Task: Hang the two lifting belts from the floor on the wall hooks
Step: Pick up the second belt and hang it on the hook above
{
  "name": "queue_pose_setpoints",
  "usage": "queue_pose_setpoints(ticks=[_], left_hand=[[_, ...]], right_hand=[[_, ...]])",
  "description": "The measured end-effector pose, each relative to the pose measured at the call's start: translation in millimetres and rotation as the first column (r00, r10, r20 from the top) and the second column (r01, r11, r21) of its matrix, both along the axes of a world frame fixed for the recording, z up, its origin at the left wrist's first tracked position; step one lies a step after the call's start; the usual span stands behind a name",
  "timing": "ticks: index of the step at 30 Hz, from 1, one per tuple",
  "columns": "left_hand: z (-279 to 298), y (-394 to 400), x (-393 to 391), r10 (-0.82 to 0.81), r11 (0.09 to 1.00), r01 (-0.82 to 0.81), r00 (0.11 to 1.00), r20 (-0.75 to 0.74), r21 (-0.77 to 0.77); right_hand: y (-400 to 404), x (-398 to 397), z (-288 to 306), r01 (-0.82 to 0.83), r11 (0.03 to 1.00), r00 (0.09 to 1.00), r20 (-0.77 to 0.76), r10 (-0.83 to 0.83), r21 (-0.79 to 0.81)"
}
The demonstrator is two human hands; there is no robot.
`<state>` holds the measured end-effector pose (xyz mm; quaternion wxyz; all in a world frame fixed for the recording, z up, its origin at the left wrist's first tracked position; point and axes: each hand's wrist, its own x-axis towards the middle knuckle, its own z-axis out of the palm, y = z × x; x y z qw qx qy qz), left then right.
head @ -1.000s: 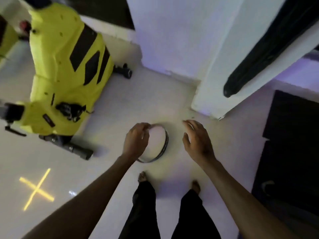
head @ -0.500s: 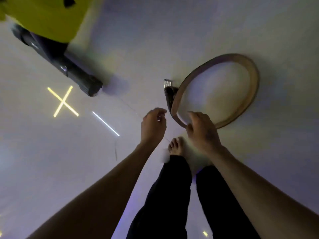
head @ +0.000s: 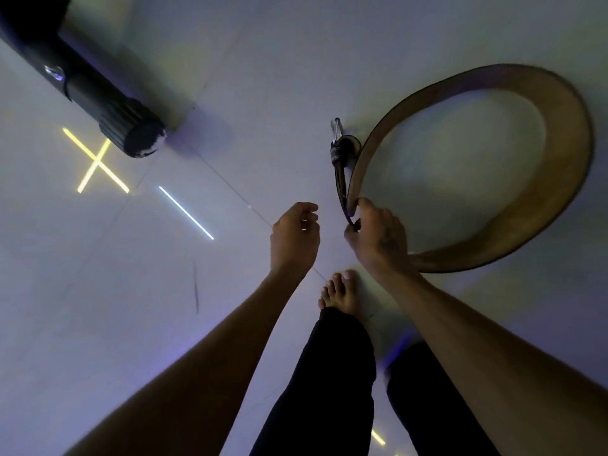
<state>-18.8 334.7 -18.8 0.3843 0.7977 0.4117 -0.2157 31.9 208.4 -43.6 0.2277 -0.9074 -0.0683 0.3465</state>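
A brown leather lifting belt (head: 559, 179) stands on edge on the pale floor, curled into a wide loop at the right. Its dark strap end with a metal buckle (head: 336, 131) points up at the loop's left side. My right hand (head: 378, 236) is closed on the belt's near edge, thumb and fingers pinching the leather where the strap overlaps. My left hand (head: 294, 240) hovers just left of it, fingers loosely curled, holding nothing. Only one belt is in view; no wall hooks show.
A black cylindrical foot (head: 108, 113) of a piece of gym equipment lies at the upper left. Yellow and white light streaks (head: 97, 161) reflect on the floor. My bare foot (head: 340, 291) and dark trouser legs stand below the hands.
The view has dropped from the room and pillar down close to the floor. My right hand went from hovering open to gripping the belt's near edge. My left hand let go of the belt.
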Motion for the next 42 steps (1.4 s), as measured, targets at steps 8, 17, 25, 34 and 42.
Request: queue_pose_setpoints(ticks=[8, 17, 25, 34, 42], left_hand=[[61, -24, 44, 0.144, 0.972, -0.154, 0.987, -0.071, -0.176], [180, -73, 108, 0.556, 0.605, -0.54, 0.812, -0.174, -0.585], [358, -127, 168, 0.355, 0.745, -0.183, 0.923, 0.149, -0.642], [593, -170, 207, 0.01, 0.786, 0.295, 0.872, 0.489, -0.543], [792, -197, 167, -0.111, 0.646, 0.649, 0.601, 0.791, -0.402]], right_hand=[[-40, 27, 94, -0.016, 0.978, 0.996, 0.088, -0.003, 0.21], [-115, 60, 236, 0.333, 0.892, 0.942, -0.076, -0.326, 0.304], [-184, 83, 403, 0.447, 0.805, 0.882, -0.041, -0.47, 0.391], [-222, 82, 622, 0.403, 0.715, 0.814, 0.133, -0.565, 0.572], [-258, 23, 789, 0.358, 0.742, 0.694, 0.37, -0.617, 0.566]])
